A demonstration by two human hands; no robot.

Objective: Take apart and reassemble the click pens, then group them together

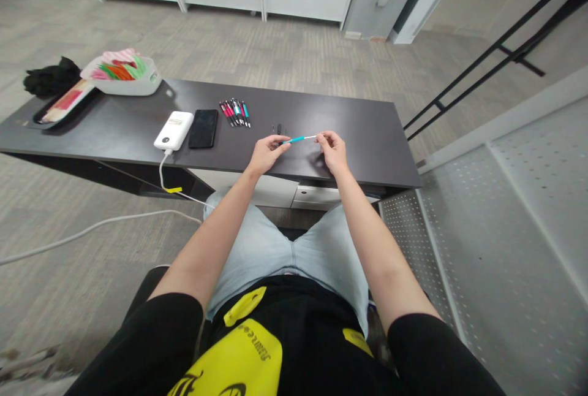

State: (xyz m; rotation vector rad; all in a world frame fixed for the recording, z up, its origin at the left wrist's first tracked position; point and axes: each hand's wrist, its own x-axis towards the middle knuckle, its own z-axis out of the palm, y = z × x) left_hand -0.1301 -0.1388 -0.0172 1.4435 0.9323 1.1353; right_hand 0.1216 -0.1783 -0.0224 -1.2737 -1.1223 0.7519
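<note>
Both my hands hover over the dark table (349, 120) near its front edge. My left hand (266, 152) is closed in a pinch on the dark end of a teal pen part (297, 138). My right hand (331, 149) pinches the thin white refill end of the same piece. The pen part lies level between the two hands. Two small black pen parts (276, 129) rest on the table just behind my left hand. A row of several red, teal and black pens (235, 113) lies further back to the left.
A black phone (203, 128) and a white power bank (173, 130) with a cable lie to the left. A white basket (126, 74) of colourful items and a tray (64, 105) sit at the far left. A perforated metal panel (505, 230) stands on the right.
</note>
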